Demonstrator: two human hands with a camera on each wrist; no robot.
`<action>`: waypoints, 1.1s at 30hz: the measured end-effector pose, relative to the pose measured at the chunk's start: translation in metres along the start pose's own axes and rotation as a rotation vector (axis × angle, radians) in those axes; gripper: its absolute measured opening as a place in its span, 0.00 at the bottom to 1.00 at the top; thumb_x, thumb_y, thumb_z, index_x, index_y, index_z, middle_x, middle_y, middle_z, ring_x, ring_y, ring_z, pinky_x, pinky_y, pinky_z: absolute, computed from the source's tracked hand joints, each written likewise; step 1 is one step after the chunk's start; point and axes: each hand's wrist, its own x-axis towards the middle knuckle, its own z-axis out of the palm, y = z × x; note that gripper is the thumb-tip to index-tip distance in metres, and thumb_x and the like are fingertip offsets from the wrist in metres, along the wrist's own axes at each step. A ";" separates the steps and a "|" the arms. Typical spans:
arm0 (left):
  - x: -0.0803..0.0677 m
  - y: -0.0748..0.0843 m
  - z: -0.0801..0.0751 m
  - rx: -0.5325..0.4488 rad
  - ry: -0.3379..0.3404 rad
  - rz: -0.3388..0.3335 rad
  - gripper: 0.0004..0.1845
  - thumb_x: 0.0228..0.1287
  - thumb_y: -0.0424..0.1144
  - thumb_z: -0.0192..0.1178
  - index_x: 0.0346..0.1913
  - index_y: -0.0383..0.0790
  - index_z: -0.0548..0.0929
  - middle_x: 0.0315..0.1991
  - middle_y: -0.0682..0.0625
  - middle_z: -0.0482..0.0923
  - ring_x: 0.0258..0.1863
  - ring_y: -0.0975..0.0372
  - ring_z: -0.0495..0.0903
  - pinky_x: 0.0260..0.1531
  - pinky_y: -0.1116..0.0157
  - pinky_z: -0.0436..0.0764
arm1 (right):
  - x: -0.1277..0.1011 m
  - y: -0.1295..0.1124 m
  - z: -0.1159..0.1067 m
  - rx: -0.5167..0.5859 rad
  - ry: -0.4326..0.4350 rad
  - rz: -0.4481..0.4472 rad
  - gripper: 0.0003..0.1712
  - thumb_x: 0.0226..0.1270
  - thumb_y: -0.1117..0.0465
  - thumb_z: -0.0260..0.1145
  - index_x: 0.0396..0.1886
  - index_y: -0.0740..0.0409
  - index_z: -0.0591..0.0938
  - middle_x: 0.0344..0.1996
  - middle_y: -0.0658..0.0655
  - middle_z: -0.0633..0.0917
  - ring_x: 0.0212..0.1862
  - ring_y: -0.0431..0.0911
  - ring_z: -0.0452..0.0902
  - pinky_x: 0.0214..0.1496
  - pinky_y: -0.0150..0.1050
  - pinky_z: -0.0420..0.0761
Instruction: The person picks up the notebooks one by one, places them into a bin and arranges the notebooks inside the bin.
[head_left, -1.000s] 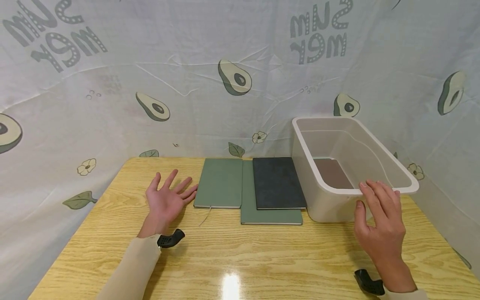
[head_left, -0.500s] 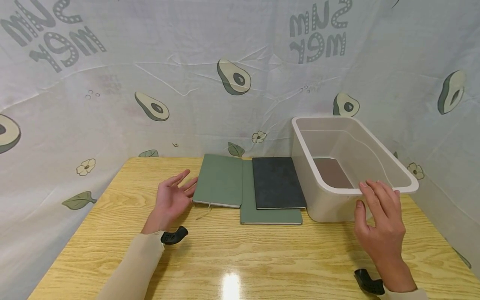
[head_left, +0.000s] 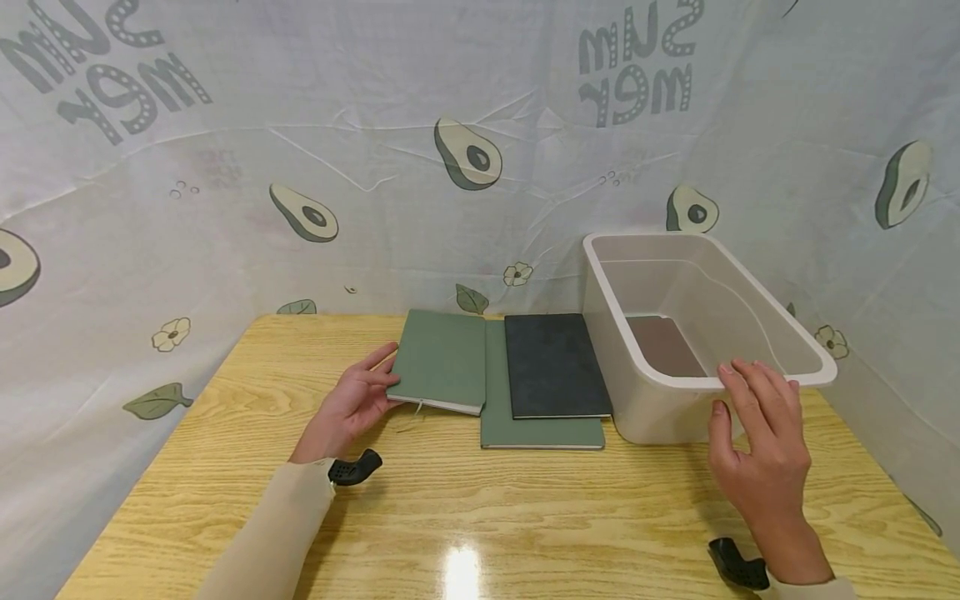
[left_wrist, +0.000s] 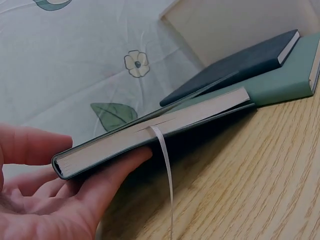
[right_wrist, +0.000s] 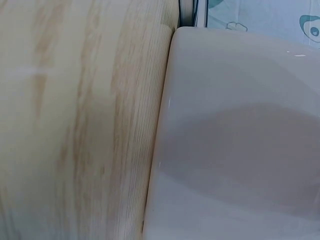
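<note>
- Left hand: fingers under near-left corner of green notebook, thumb on top; near edge raised off table, ribbon dangling.
- Right hand: fingers straight, tips resting on near rim of bin, gripping nothing.
- Right of notebook: black book atop second green book.
- Brown book inside bin.

The table is pale yellow wood with darker grain; the lifted notebook is sage green with a pale ribbon; another green notebook lies under a charcoal one; the bin is off-white, holding a brown notebook; the backdrop is white, printed with avocados, flowers and grey lettering.
</note>
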 end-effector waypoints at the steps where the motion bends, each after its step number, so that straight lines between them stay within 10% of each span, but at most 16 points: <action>1: 0.000 0.000 0.000 0.001 0.004 -0.005 0.43 0.79 0.18 0.36 0.88 0.49 0.37 0.89 0.53 0.29 0.86 0.49 0.48 0.53 0.62 0.88 | 0.000 0.000 0.000 0.000 0.001 0.000 0.19 0.70 0.64 0.63 0.54 0.69 0.89 0.51 0.75 0.87 0.58 0.73 0.78 0.79 0.67 0.66; 12: 0.005 0.000 -0.002 0.046 0.008 -0.020 0.42 0.81 0.20 0.37 0.88 0.47 0.36 0.89 0.52 0.32 0.86 0.47 0.48 0.53 0.60 0.89 | 0.001 -0.002 0.001 0.024 0.028 0.005 0.18 0.68 0.67 0.62 0.53 0.70 0.89 0.50 0.75 0.87 0.57 0.73 0.78 0.79 0.65 0.67; 21: 0.002 -0.001 0.001 0.033 0.024 -0.023 0.43 0.80 0.21 0.38 0.88 0.51 0.37 0.88 0.56 0.21 0.87 0.50 0.45 0.72 0.49 0.72 | 0.001 -0.002 0.001 0.025 0.020 0.006 0.19 0.68 0.66 0.63 0.53 0.70 0.89 0.51 0.75 0.87 0.57 0.74 0.78 0.78 0.68 0.66; 28: 0.001 0.004 0.007 -0.005 -0.021 0.028 0.42 0.81 0.22 0.36 0.88 0.46 0.32 0.89 0.54 0.31 0.68 0.60 0.81 0.52 0.60 0.89 | 0.001 -0.003 0.001 0.028 0.029 0.004 0.19 0.68 0.66 0.62 0.53 0.70 0.89 0.50 0.75 0.87 0.57 0.74 0.78 0.78 0.68 0.67; 33: -0.002 0.010 0.016 -0.038 -0.044 0.047 0.43 0.80 0.21 0.36 0.87 0.45 0.31 0.89 0.54 0.30 0.59 0.64 0.84 0.50 0.62 0.89 | 0.002 -0.003 0.001 0.032 0.035 0.002 0.18 0.68 0.66 0.63 0.52 0.70 0.89 0.50 0.75 0.87 0.57 0.74 0.78 0.78 0.68 0.67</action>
